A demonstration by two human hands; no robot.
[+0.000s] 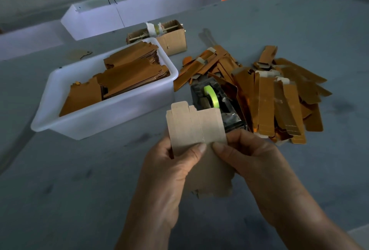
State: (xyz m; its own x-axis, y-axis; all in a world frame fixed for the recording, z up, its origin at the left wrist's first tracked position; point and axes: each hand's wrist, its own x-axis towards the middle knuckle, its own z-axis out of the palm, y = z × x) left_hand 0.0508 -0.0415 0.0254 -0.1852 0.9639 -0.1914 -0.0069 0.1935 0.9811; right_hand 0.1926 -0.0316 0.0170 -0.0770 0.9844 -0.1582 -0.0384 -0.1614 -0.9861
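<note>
A flat, unfolded cardboard box blank [196,126], plain brown side up, is held above the grey table in front of me. My left hand [171,168] grips its left edge, thumb pressed on its face. My right hand [249,162] pinches it from the right, thumb tip next to the left thumb. The blank's lower part hangs down between the two hands. Just behind the blank stands a black tape dispenser [215,100] with a green-yellow roll of tape [211,95].
A white plastic tub [111,118] at the left holds stacked gold-brown flat blanks [127,74]. A loose heap of folded gold boxes [279,94] lies at the right. A small open cardboard box [171,38] sits at the back, before a white ledge [127,16].
</note>
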